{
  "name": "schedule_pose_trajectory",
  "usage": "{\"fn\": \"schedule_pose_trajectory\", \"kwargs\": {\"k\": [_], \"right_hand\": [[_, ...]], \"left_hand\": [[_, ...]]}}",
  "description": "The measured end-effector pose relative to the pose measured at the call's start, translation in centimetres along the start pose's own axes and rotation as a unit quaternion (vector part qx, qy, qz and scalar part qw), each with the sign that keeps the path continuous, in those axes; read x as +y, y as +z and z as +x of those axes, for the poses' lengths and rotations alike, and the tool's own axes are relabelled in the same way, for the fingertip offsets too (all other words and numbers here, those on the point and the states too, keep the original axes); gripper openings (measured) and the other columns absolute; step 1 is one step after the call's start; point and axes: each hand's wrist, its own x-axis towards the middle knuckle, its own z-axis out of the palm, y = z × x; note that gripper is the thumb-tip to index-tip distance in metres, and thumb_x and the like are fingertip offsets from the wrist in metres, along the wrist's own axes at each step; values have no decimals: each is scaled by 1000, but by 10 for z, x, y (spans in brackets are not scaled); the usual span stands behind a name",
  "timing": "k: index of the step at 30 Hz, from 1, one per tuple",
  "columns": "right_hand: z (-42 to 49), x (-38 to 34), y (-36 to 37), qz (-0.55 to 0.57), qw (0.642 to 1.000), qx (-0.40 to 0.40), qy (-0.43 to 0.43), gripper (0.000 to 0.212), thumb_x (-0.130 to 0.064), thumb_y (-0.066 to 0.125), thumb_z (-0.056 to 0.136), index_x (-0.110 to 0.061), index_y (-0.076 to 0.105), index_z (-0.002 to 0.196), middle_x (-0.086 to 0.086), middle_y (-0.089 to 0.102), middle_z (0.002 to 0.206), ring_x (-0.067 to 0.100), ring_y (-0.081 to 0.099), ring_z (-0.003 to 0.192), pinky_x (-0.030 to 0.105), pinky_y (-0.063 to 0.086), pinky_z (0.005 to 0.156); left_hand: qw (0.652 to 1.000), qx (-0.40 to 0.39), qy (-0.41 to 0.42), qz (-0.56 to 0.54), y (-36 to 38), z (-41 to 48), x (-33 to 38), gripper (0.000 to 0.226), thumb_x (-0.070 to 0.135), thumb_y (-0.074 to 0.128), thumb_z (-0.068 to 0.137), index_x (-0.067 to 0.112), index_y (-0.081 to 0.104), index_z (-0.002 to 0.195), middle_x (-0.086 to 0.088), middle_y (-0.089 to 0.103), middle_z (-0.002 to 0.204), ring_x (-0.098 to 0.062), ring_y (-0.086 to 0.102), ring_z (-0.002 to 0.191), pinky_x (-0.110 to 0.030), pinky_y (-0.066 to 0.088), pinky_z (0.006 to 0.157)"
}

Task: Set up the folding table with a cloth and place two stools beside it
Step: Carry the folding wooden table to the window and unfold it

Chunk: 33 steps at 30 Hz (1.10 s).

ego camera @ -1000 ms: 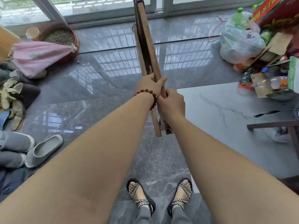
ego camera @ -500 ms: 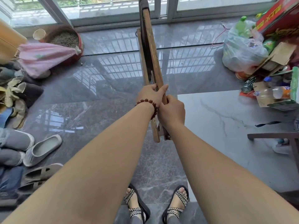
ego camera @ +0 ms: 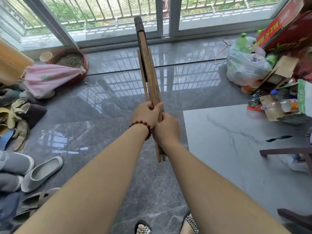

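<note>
**Inspector:** Where was the folding table (ego camera: 148, 68) at the time of inspection?

**Assessor:** It was folded flat and held edge-on in front of the person, over the grey floor (ego camera: 101, 132). Its long axis ran straight away from the body toward the window (ego camera: 118, 17). The far end was raised and the near end pointed down between the forearms. Whether the near end touched the floor could not be determined.

**Inspector:** And the grips?

**Assessor:** Both were closed round the table's wooden members. The left grip (ego camera: 146, 114) sat ahead, with its fingers wrapped over from the left side. The right grip (ego camera: 167, 130) sat directly behind it, nearer the body and touching it. Both were on the lower part, so most of the table's length lay beyond the left grip.

**Inspector:** What did the coming move turn on?

**Assessor:** In my judgement, that axis. To open, the folded parts would have to separate sideways, across it. With both grips stacked on one line, one would probably need to shift to a separate member, and the left was nearer the free length. The shoes (ego camera: 42, 173) on the left and the plastic bag (ego camera: 244, 70) on the right lay well apart from it.

**Inspector:** Stools?

**Assessor:** None was confirmed. A dark wooden frame (ego camera: 287, 151) at the right edge might have been one, but too little of it showed.
</note>
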Motion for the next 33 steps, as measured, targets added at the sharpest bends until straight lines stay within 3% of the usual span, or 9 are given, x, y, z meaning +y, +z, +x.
{"fn": "schedule_pose_trajectory", "kwargs": {"k": [4,8,13,18,23,26,28,30,33], "right_hand": [[-1,-4,-4,-2,1000,5,-25,29,-32,41,89,-25,45,61,-1,57,65,18,54,62,25,29,45],[-4,-4,-7,-30,995,14,-94,21,-24,46,88,-32,40,69,-8,53,70,10,52,65,24,34,47],[3,6,-15,-32,989,12,-143,9,-23,45,91,-17,49,96,-8,52,80,7,49,70,22,33,52],[9,11,-19,-40,981,21,-188,8,-19,46,89,-16,52,84,-5,52,71,8,48,62,22,30,46],[14,17,-11,31,984,-11,-174,11,-13,50,82,-8,59,84,8,63,79,21,62,72,26,47,53],[16,17,-3,65,986,-31,-153,26,-14,50,81,-3,61,102,14,66,94,29,65,87,41,57,76],[13,16,0,74,984,-40,-155,27,-13,49,81,-3,60,104,15,66,97,31,65,89,44,56,80],[9,15,1,81,984,-50,-149,26,-11,49,82,-3,58,105,15,65,99,28,65,88,40,57,77],[4,13,3,80,985,-51,-146,23,-8,48,83,-2,56,103,13,63,92,24,64,79,28,53,57]], "left_hand": [[999,-4,-15,-28,-1,3,0,23,47,59,85,28,67,76,6,70,77,-13,66,79,-31,53,75],[998,-7,-5,-57,1,5,-3,34,44,64,82,11,71,80,0,70,73,-13,64,74,-29,53,76],[995,4,41,-93,7,10,-6,25,44,71,77,29,64,58,21,61,50,9,57,52,-6,39,43],[991,43,109,-69,14,19,-8,29,49,69,76,27,65,58,11,65,65,-3,60,66,-21,49,61],[988,57,105,-102,14,18,-20,36,53,66,77,22,67,61,13,60,55,1,52,44,-15,36,36],[991,36,91,-90,11,15,-22,34,53,61,82,20,69,79,8,62,69,-4,55,58,-19,44,47],[991,24,75,-105,8,12,-23,43,52,60,83,13,70,95,-1,65,82,-15,61,73,-32,55,70],[992,11,46,-116,6,8,-26,53,55,61,81,8,68,104,-8,68,96,-22,64,90,-41,53,87],[990,-6,17,-138,2,5,-31,47,59,63,77,15,69,93,-7,70,103,-21,64,98,-40,52,89]]}}
